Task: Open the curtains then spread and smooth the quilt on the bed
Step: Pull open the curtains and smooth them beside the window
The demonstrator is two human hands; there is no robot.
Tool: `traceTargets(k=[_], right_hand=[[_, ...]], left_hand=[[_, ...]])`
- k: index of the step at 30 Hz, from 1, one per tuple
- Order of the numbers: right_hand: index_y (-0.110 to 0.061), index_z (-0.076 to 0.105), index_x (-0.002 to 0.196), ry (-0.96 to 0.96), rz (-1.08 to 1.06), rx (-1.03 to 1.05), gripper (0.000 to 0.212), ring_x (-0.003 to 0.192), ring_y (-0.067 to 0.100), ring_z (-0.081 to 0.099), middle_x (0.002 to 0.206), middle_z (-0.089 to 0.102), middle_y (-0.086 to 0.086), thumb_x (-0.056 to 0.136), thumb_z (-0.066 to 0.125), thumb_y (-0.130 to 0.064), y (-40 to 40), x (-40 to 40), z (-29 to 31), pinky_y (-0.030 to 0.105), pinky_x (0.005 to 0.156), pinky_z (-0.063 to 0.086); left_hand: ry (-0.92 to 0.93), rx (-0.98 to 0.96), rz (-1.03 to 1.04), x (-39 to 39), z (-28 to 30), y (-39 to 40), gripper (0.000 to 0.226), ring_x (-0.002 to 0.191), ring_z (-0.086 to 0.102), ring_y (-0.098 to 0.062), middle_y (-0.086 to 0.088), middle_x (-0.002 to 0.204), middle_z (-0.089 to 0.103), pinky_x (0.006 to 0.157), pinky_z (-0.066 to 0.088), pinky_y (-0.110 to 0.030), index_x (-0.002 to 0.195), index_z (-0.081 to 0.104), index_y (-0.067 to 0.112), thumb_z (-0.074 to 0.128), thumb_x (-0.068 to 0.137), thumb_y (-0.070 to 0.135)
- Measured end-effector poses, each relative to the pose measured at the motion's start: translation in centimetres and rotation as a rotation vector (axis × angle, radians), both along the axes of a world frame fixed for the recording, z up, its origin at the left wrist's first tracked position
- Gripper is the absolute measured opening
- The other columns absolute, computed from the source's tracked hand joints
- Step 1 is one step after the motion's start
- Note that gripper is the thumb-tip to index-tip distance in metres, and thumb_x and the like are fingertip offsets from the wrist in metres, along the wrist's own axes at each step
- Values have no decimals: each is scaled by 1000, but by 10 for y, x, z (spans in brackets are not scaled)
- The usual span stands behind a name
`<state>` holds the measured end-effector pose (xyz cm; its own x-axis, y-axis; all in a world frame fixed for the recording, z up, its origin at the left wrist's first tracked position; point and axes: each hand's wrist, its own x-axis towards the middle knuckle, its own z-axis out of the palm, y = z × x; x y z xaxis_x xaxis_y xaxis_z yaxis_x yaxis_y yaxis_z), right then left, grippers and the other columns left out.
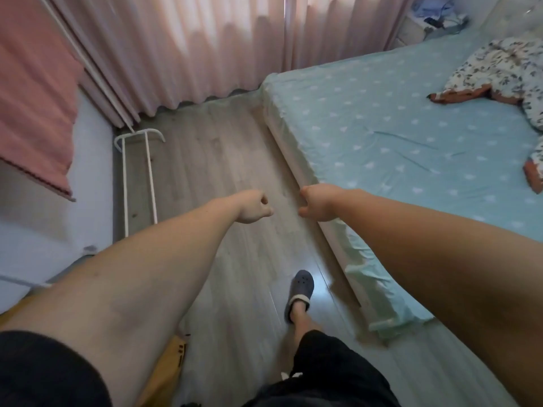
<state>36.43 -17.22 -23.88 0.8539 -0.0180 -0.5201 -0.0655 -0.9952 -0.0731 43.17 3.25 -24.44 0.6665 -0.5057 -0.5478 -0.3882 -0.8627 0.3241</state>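
Pink pleated curtains (pixel 188 45) hang drawn across the far wall, reaching the floor. The bed (pixel 367 127) with a light blue starred sheet fills the right side. A crumpled white floral quilt (pixel 499 69) with an orange lining lies bunched at the bed's far right. My left hand (pixel 254 207) and my right hand (pixel 316 202) are stretched forward over the wooden floor beside the bed's edge, both with fingers curled shut and holding nothing. They are well short of the curtains.
A white metal rack (pixel 138 177) stands at the left with a pink cloth (pixel 32 98) hanging over it. My foot in a grey clog (pixel 299 292) is on the grey wood floor (pixel 211 160). A cluttered bedside stand (pixel 432 22) sits at the far right corner.
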Motion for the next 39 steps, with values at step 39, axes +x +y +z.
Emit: traceTargets(k=[39], right_hand=[[-12, 66, 131, 259, -73, 103, 42, 120, 34, 62, 133, 66, 13, 102, 56, -42, -145, 812, -89, 37, 95, 50]], left_hand=[[98, 307, -217, 831, -100, -83, 49, 128, 60, -33, -15, 142, 62, 104, 50, -38, 133, 63, 9, 55, 101, 45]])
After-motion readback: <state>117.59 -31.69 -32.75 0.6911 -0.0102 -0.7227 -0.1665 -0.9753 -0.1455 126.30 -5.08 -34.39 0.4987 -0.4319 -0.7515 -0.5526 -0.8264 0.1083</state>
